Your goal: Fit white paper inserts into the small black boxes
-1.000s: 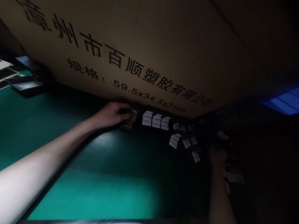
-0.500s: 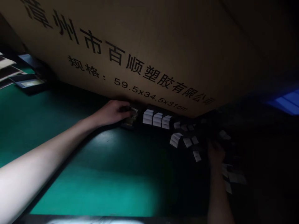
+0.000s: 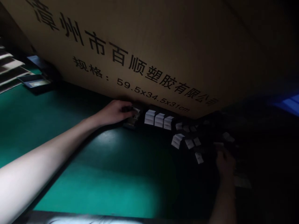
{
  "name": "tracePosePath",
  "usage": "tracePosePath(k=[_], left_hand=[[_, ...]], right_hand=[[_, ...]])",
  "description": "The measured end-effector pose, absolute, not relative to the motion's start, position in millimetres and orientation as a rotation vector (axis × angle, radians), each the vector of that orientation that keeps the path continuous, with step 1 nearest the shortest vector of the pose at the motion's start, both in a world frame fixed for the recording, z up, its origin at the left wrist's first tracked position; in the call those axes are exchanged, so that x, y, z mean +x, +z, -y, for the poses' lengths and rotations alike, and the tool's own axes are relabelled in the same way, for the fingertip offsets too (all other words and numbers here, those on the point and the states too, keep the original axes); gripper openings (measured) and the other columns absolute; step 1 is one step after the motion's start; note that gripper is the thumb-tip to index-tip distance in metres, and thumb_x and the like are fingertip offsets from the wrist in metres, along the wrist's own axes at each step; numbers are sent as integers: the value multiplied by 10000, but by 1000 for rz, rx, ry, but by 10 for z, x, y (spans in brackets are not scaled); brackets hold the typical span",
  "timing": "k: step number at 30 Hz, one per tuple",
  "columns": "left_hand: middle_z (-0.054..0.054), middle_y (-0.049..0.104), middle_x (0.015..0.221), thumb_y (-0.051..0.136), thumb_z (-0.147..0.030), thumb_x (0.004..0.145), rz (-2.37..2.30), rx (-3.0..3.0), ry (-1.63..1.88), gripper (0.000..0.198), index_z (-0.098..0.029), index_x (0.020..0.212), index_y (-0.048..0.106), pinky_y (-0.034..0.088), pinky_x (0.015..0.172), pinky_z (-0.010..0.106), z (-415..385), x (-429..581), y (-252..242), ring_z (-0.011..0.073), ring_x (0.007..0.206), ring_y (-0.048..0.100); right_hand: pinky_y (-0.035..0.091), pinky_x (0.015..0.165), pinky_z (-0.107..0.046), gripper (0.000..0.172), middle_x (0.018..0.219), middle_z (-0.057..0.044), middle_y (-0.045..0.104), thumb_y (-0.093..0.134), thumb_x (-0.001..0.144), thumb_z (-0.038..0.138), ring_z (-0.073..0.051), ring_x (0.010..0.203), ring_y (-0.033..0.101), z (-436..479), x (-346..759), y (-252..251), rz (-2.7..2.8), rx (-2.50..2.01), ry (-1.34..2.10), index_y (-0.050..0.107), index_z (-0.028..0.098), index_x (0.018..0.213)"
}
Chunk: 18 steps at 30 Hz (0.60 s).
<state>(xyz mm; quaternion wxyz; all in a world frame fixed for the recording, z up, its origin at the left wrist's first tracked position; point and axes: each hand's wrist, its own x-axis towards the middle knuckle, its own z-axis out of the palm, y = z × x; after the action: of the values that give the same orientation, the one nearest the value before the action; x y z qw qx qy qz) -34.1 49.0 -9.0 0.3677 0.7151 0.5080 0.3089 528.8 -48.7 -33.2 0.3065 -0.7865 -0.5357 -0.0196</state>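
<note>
Hands at a green table (image 3: pixel 98 186), lit in its near part and deep in shadow toward the right. The left hand (image 3: pixel 114 113), palm down at the table's far middle, is closed on a small dark block (image 3: pixel 132 121), thumb and fingers about its left end; the block lies on the table, close to the foot of a large cardboard box (image 3: pixel 144 46). Dark printed characters run across the face of this box, which rises behind the hand. Just right of the block, three white labels (image 3: pixel 159 120) stand in a row, each with a folded look. Farther right and nearer, smaller white pieces (image 3: pixel 189 143) lie scattered. Among the dark shapes at far right is the right hand (image 3: pixel 225 160), its fingers bent; a pale sliver (image 3: pixel 219 144) shows at its fingertips, but from here I cannot tell whether it is gripped. At far left, a dark case (image 3: pixel 36 88) with a lit panel stands beside a pile of pale sheets (image 3: pixel 10 68). A blue glow (image 3: pixel 291 104) shows at the right edge.
</note>
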Motion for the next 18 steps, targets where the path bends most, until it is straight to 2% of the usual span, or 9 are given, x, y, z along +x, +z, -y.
tracePosePath(k=[5, 10, 18], left_hand=[[62, 824, 1112, 642, -558, 880, -1297, 1832, 800, 478, -205, 1159, 804, 588, 920, 388, -492, -330, -87, 289, 993, 763], [78, 818, 1112, 624, -544, 883, -1319, 1871, 782, 470, -187, 1129, 805, 580, 918, 395, -490, -335, -60, 298, 998, 757], [89, 817, 1092, 611, -533, 884, -1300, 1906, 790, 464, -167, 1102, 796, 577, 904, 375, -493, -339, -63, 280, 975, 755]], right_hand=[[480, 1107, -541, 486, 1171, -175, 759, 459, 873, 529, -350, 1201, 668, 467, 5244, -315, 1294, -2082, -29, 752, 170, 1019], [500, 1079, -552, 582, 1146, -190, 764, 657, 748, 660, -382, 1155, 671, 476, 5243, -254, 1193, -2120, -46, 779, 150, 1000], [463, 1110, -549, 530, 1199, -178, 768, 710, 631, 644, -403, 1173, 654, 518, 5242, -122, 1210, -2292, 60, 803, 195, 896]])
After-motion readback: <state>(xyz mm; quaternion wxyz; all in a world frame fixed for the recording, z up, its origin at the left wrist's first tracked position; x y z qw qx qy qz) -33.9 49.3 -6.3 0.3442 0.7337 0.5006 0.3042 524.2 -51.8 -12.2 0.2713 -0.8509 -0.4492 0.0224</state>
